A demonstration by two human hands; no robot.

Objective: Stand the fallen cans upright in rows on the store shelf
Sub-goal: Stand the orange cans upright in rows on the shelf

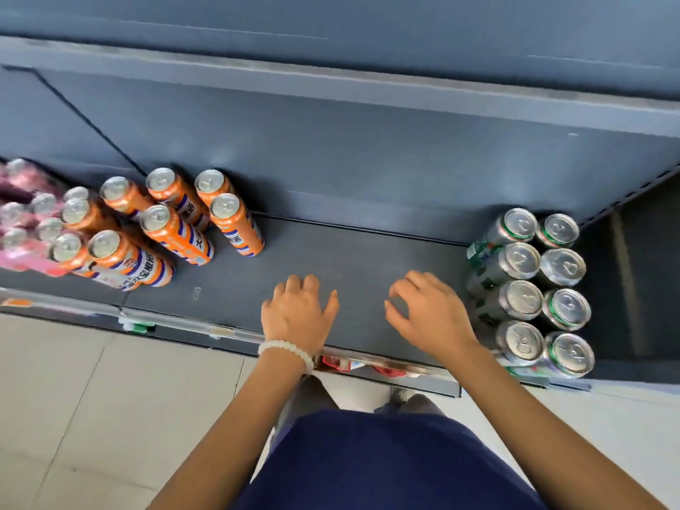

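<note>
Both hands are over the bare middle of the shelf (331, 259), holding nothing: left hand (298, 311) flat with fingers spread, right hand (430, 311) loosely curled. Green cans (533, 288) stand upright in two rows just right of the right hand; orange cans (162, 219) stand upright well left.

Pink wrapped bottle packs (22, 230) sit out at nine o'clock, price tags (362, 364) line the rail at six o'clock, and pale floor tiles (92, 399) spread toward seven o'clock.
</note>
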